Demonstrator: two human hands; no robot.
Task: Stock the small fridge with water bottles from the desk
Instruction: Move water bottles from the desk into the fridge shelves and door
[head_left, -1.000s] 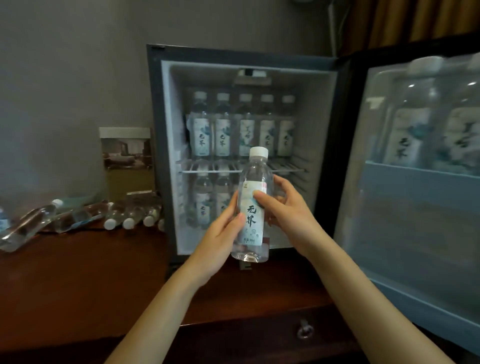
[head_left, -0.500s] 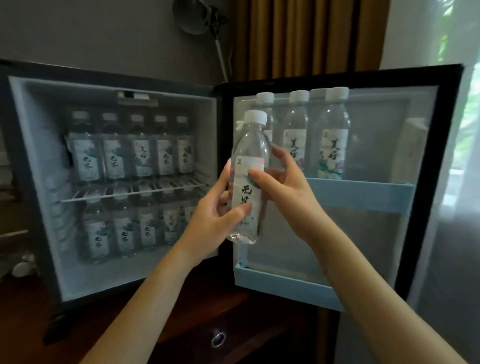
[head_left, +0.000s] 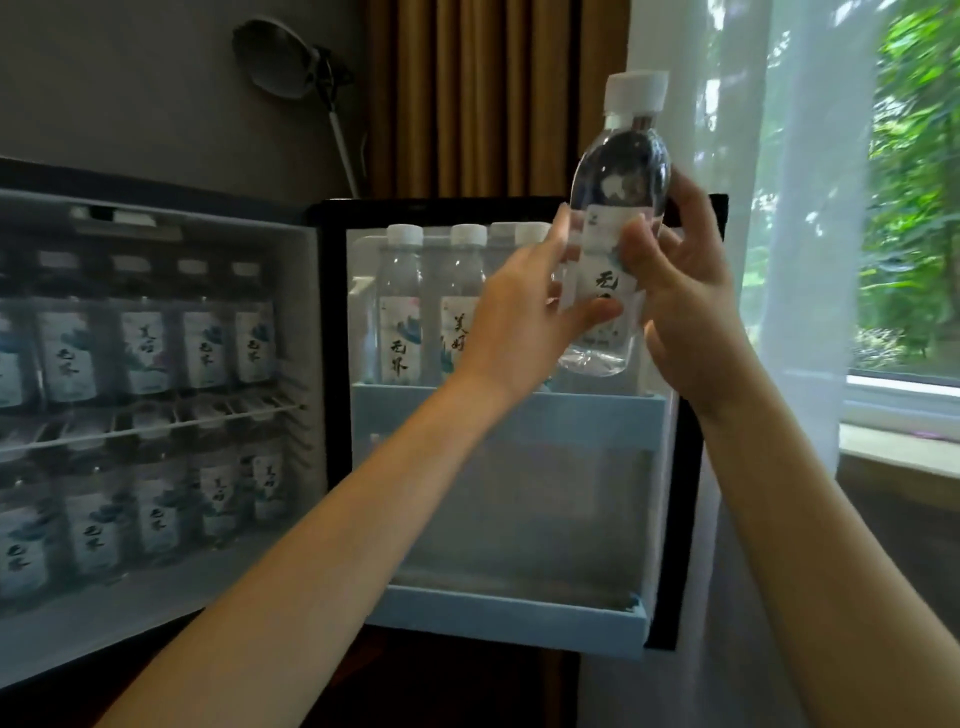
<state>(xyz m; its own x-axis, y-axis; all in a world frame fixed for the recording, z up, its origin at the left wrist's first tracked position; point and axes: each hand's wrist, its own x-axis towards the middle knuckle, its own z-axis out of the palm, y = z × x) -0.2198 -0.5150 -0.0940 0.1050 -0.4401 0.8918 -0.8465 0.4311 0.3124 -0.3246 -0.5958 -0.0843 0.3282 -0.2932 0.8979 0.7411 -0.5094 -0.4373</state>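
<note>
Left hand (head_left: 519, 322), right hand (head_left: 685, 317) — bottle (head_left: 618, 171) (无)

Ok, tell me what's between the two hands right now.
In the head view, one water bottle: the left hand and right hand grip its labelled body from either side.

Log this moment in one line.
left hand, right hand: hold bottle | bottle: upright above door shelf | fridge: open

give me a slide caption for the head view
Left hand and right hand hold a water bottle above the fridge door's upper shelf, already part-filled.
</note>
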